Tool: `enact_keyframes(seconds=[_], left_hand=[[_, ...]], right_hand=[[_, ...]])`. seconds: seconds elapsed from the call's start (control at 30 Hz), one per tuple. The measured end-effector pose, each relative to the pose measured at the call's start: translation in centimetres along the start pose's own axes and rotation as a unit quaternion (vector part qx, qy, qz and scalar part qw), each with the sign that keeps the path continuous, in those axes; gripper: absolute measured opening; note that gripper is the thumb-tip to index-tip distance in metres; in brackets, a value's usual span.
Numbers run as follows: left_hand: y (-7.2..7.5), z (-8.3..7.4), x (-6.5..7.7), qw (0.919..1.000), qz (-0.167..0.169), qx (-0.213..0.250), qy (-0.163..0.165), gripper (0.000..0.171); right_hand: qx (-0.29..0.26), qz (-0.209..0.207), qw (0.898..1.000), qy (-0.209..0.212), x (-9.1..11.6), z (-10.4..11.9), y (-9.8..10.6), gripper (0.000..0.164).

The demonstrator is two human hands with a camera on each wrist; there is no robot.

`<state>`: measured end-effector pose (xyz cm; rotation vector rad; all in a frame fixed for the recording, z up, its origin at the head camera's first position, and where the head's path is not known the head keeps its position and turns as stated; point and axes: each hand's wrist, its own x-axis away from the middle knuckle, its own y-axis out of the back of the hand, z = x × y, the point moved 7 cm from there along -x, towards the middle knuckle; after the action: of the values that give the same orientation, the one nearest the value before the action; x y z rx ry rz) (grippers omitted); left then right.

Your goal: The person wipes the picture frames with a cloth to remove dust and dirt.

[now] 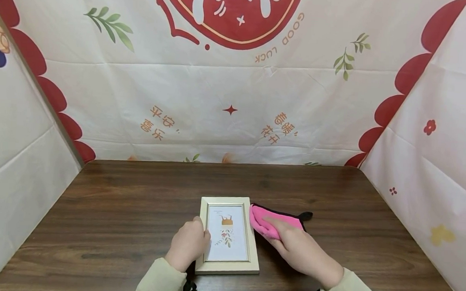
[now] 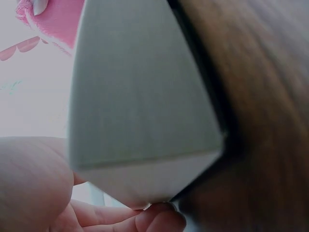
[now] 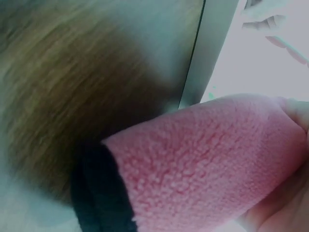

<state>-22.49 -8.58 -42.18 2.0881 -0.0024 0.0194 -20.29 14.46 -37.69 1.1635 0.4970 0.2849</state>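
Observation:
A cream picture frame holding a floral print lies face up on the wooden table. My left hand grips its left side, with the thumb side over the border; the left wrist view shows curled fingers at the frame's edge. At the opposite side, my right hand holds a folded pink fleece cloth with black trim. This cloth meets the frame's right border, and its fuzzy surface fills much of the right wrist view.
Dark brown wood tabletop surrounds the frame. A printed white curtain hangs behind the table, with more fabric along the left and right sides. The cloth's black loop points to the right.

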Motion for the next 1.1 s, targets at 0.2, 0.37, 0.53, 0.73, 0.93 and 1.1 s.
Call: enact_keyframes(seconds=[0.2, 0.37, 0.53, 0.73, 0.93, 1.1], left_hand=[[0.0, 0.0, 0.0, 0.9999, 0.003, 0.010, -0.004, 0.027], [-0.1, 0.3, -0.1, 0.9995, 0.016, 0.025, -0.008, 0.031], [-0.3, 0.6, -0.1, 0.9986, 0.032, 0.040, -0.012, 0.035], [-0.4, 0.9, 0.3, 0.9964, 0.053, 0.065, -0.010, 0.041], [-0.5, 1.0, 1.2, 0.9951, 0.058, 0.075, -0.027, 0.033], [-0.4, 0.9, 2.3, 0.9945, 0.051, 0.077, -0.050, 0.031]], right_hand=[[0.029, 0.020, 0.998, 0.056, 0.0, 1.5, -0.9, 0.039], [0.035, 0.065, 0.995, 0.064, -0.1, 2.0, -2.0, 0.041], [0.038, 0.093, 0.993, 0.060, -0.1, 2.3, -2.6, 0.045], [0.062, 0.090, 0.992, 0.071, 0.2, 2.7, -3.0, 0.048], [0.069, 0.090, 0.991, 0.072, 0.2, 3.0, -3.1, 0.048], [0.068, 0.095, 0.991, 0.070, 0.1, 3.1, -3.1, 0.047]])
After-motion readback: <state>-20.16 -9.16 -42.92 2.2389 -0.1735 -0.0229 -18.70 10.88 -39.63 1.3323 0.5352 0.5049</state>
